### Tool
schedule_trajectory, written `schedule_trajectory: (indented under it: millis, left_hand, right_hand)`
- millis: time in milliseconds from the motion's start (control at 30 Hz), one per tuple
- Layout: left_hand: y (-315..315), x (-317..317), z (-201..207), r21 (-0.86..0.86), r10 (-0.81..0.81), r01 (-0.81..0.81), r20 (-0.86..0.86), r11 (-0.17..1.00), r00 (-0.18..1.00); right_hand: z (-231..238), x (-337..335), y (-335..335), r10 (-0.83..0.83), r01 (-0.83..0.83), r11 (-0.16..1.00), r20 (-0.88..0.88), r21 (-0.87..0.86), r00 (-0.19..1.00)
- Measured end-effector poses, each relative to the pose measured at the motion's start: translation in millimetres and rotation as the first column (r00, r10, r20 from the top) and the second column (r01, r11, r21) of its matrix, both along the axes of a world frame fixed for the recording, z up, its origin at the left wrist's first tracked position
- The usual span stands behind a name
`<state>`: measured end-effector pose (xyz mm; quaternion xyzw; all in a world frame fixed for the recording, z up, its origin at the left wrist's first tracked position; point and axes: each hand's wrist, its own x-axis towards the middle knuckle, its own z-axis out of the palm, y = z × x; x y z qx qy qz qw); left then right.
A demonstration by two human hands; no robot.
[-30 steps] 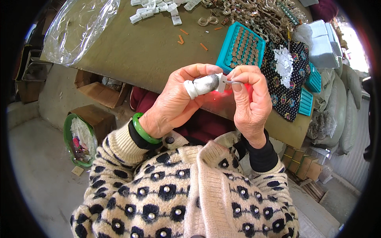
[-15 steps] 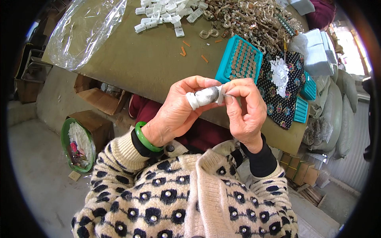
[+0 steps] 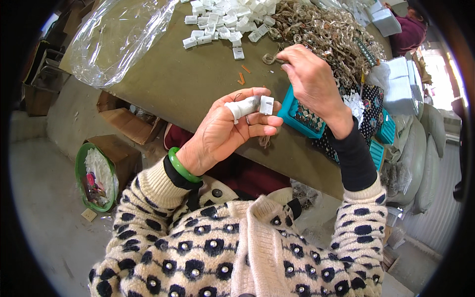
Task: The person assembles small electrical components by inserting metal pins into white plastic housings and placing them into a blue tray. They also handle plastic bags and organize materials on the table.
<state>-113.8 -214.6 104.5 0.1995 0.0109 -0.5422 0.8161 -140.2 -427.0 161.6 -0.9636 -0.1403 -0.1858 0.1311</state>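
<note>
While our left hand (image 3: 232, 131) keeps a small white plastic block (image 3: 266, 105) pinched between the bandaged thumb and the fingers, our right hand (image 3: 309, 79) reaches to the far side of the table (image 3: 188, 79) and closes its fingertips on one piece at the near edge of the heap of metal rings (image 3: 331, 34). The left hand is closed around the block and holds it up above the near edge of the table, just left of the teal tray (image 3: 297, 116). The right hand is closed in a pinch; we cannot tell for sure if the ring is already lifted or only touched.

We judge that the step in hand is the fetching of a ring to join with the block. The next move, as we see it, calls for a clean pick of a single ring, because the rings lie tangled together and a second one may come along. Then the ring needs to meet the block in the left hand, which must keep it steady with its opening turned toward the right.

More white blocks (image 3: 222, 20) lie in a loose pile at the far side, left of the rings. A clear plastic bag (image 3: 114, 39) lies at the far left of the table.
</note>
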Motion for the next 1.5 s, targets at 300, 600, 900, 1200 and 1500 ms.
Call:
schedule_trajectory:
  millis: [300, 600, 900, 1200, 1500]
  left_hand:
    - [-3, -3, -8, 0.072, 0.045, -0.054, 0.12, 0.996, 0.992]
    - [-3, -7, -13, 0.064, 0.049, -0.061, 0.17, 0.996, 0.984]
    - [-3, 1, -3, -0.01, 0.081, -0.081, 0.133, 0.997, 0.988]
    - [-9, 3, 34, 0.036, 0.134, -0.427, 0.923, 0.903, 0.361]
    - [-7, -1, 25, 0.038, 0.13, -0.149, 0.315, 0.988, 0.94]
  right_hand:
    - [-26, 33, -10, -0.067, 0.013, 0.962, -0.191, -0.272, 0.979]
    - [4, 38, -39, -0.093, 0.29, 0.555, -0.288, 0.78, 0.953]
    - [16, -9, -20, 0.178, 0.24, -0.513, -0.171, 0.824, 0.969]
    - [12, -65, 44, 0.197, 0.205, -0.469, -0.125, 0.859, 0.973]
    - [10, -82, 57, -0.067, 0.1, -0.072, -0.105, 0.992, 0.992]
